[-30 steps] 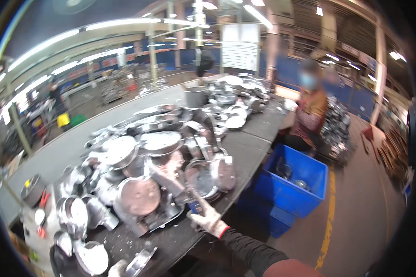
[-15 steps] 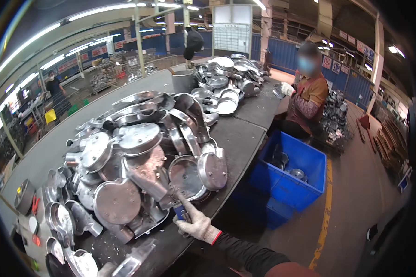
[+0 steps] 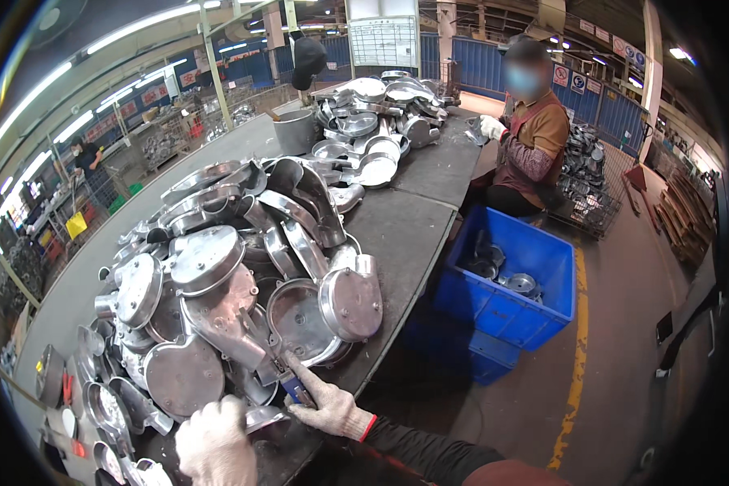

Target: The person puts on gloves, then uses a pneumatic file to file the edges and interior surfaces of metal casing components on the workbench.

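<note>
My right hand (image 3: 332,409), in a white knit glove with a red cuff edge, is closed round a blue-handled hand tool (image 3: 300,394) with a metal front; its exact kind is unclear. The tool is by the near edge of a heap of silvery metal castings (image 3: 182,374), round shallow housings with spouts. Lower and to the left, my gloved left hand (image 3: 217,445) is closed, slightly blurred. A silvery metal casting (image 3: 263,419) sticks out from its right side, mostly hidden by the hand.
The dark worktable (image 3: 405,235) carries a second casting heap (image 3: 381,121) and a grey metal pot (image 3: 294,132). A blue bin (image 3: 510,304) with castings stands right of the table. Beyond it sits a masked co-worker (image 3: 535,138) holding a part. Pliers (image 3: 67,390) with red handles lie far left.
My left hand has risen into view from the lower edge, with a casting beside it. My right hand keeps its hold on the tool. The whole view has shifted slightly.
</note>
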A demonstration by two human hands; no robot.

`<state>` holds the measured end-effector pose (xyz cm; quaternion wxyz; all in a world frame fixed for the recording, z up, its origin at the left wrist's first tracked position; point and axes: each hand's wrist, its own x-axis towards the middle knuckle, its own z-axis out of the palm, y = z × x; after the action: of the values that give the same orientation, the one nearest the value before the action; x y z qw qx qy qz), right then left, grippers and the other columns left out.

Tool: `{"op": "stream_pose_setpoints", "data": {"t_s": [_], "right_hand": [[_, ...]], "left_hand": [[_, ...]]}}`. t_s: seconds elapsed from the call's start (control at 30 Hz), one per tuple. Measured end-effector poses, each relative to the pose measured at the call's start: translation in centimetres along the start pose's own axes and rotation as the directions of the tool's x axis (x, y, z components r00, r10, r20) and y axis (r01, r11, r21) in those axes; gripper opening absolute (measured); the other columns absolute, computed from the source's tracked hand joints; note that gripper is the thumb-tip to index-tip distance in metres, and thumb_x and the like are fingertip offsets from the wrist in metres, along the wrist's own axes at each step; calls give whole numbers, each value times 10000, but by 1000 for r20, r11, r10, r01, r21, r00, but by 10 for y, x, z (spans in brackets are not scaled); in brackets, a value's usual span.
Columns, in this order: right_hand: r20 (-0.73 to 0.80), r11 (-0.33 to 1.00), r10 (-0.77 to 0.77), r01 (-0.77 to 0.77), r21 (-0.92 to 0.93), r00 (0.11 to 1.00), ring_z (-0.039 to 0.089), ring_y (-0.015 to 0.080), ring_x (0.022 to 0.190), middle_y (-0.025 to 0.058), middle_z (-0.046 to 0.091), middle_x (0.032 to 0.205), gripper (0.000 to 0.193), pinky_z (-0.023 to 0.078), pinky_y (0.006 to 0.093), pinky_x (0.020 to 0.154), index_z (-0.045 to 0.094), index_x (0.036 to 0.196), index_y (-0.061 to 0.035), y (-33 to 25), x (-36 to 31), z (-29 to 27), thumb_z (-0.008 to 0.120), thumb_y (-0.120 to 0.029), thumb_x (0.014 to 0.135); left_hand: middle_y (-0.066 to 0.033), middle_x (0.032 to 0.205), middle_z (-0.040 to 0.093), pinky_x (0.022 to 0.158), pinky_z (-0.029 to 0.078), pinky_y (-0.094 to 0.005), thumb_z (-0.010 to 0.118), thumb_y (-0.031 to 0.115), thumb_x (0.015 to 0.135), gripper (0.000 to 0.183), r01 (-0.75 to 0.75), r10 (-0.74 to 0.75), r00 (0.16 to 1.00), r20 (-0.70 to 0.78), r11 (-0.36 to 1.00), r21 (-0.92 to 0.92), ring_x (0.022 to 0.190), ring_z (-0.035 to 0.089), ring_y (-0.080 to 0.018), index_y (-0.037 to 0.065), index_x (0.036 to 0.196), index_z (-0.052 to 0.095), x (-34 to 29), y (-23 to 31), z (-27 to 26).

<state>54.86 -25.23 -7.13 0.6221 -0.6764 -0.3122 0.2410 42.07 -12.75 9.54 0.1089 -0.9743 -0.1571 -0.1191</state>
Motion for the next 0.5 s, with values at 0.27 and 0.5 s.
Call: {"op": "stream_pose_setpoints", "data": {"t_s": [0.27,0.5], "right_hand": [[-25,985,-12,16,171,1000,632,97,730,50,672,1018,962,572,287,676,109,1676,-219,5,1,8,646,-19,904],[-8,958,35,-32,285,999,627,96,683,34,673,981,945,561,285,615,122,1675,-267,-9,-3,11,652,-52,921]], "left_hand": [[-104,963,729,854,543,-419,681,-25,703,401,21,-70,983,-172,963,-270,924,708,-290,45,1096,710,-79,-53,20],[-147,1105,729,867,542,-363,757,254,951,341,670,-706,697,124,580,-463,1007,686,-252,33,1202,687,-189,-93,64]]}}
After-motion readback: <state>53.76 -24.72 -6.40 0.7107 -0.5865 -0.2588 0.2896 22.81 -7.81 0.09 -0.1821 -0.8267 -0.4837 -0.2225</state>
